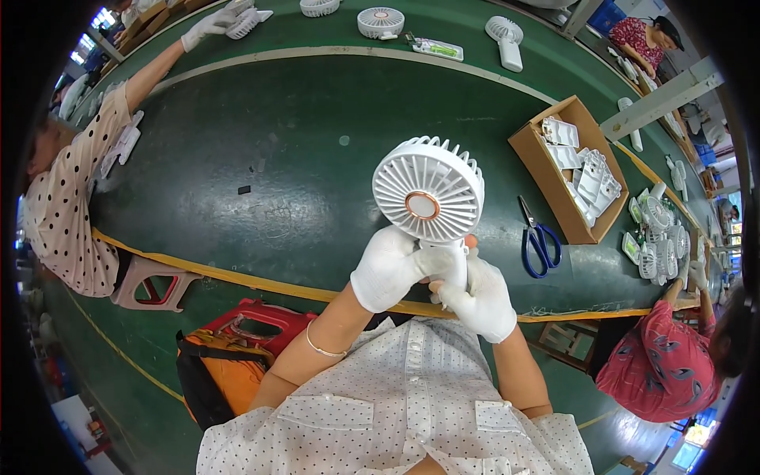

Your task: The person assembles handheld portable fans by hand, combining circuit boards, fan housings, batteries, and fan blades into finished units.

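A white handheld fan (427, 190) with a round slatted grille and a copper-coloured ring at its centre stands upright in front of me, over the table's near edge. Both of my hands, in white gloves, are closed on its handle. My left hand (389, 271) grips the handle's left side just under the head, thumb across the front. On the other side, my right hand (480, 299) wraps the handle lower down, with bare fingertips showing out of the glove. Parts of the handle are hidden behind my fingers.
Blue-handled scissors (541, 247) lie to my right, beside a cardboard box (546, 178) of white plastic shells. A small black piece (244, 190) rests left. Beyond runs a green belt (463, 28) with fans. People sit at both sides; one gloved hand (207, 30) reaches the belt.
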`<action>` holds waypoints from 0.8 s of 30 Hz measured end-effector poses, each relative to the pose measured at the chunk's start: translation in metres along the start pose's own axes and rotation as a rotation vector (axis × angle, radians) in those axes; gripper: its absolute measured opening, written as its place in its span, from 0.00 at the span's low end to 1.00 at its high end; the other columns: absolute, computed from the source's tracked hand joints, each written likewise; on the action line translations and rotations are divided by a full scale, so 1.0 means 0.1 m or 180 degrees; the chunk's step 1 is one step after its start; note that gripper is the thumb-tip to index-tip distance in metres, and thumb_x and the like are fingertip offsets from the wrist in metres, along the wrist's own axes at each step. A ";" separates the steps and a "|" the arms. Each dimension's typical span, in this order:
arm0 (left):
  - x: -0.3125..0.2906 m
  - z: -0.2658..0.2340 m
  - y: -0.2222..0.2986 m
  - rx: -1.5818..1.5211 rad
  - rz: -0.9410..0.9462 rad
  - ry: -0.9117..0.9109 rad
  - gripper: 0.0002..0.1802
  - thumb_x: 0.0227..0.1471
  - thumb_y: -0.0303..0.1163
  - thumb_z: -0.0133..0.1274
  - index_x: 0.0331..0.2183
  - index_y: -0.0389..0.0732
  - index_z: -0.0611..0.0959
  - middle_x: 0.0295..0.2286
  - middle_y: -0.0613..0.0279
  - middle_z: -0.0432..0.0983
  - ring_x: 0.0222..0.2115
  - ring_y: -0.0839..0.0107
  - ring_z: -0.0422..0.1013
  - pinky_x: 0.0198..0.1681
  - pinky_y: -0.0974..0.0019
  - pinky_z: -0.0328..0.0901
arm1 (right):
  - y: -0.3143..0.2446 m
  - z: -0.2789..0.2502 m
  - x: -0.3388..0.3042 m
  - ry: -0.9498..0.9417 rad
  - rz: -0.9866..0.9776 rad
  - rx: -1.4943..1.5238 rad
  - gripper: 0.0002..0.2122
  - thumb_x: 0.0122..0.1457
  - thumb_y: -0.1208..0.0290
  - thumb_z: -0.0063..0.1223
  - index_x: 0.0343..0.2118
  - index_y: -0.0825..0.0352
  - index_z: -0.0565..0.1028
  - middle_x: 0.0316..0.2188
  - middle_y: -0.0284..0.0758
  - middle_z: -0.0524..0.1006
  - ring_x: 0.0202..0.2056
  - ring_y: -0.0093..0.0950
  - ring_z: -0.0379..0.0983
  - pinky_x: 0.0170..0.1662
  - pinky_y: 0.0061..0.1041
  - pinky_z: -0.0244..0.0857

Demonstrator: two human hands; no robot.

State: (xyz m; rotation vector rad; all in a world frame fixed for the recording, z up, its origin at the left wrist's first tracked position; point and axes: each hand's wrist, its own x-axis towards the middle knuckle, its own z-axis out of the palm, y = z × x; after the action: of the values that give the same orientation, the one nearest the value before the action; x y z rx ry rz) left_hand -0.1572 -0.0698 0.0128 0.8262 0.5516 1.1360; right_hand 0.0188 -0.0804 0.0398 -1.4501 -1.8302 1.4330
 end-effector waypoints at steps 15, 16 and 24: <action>0.03 0.08 0.02 -0.0166 -0.0002 0.0091 0.27 0.60 0.27 0.46 0.58 0.30 0.61 0.52 0.43 0.70 0.47 0.61 0.74 0.53 0.60 0.69 | 0.03 -0.19 0.09 -0.0638 0.0369 0.1667 0.17 0.63 0.57 0.50 0.35 0.70 0.78 0.29 0.37 0.81 0.25 0.22 0.75 0.26 0.19 0.68; 0.03 0.08 -0.02 -0.0203 0.0090 0.0078 0.28 0.61 0.30 0.47 0.58 0.31 0.60 0.52 0.43 0.70 0.46 0.61 0.74 0.52 0.61 0.70 | 0.11 -0.22 0.13 -0.1049 0.0328 0.2129 0.20 0.65 0.55 0.48 0.35 0.71 0.77 0.29 0.37 0.81 0.24 0.22 0.75 0.25 0.19 0.68; 0.14 -0.23 0.10 -0.0101 -0.0028 0.1401 0.27 0.59 0.37 0.53 0.56 0.39 0.66 0.32 0.63 0.69 0.24 0.71 0.67 0.26 0.67 0.65 | -0.22 -0.35 0.63 -0.1604 0.0222 0.0319 0.19 0.66 0.57 0.44 0.40 0.70 0.79 0.27 0.36 0.81 0.23 0.20 0.74 0.24 0.20 0.70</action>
State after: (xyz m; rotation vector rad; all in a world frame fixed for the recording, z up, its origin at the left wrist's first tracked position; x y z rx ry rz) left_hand -0.1749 -0.0484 0.0077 0.5438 0.8966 1.3231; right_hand 0.0118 -0.0070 0.0554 -1.1852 -1.9610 2.0372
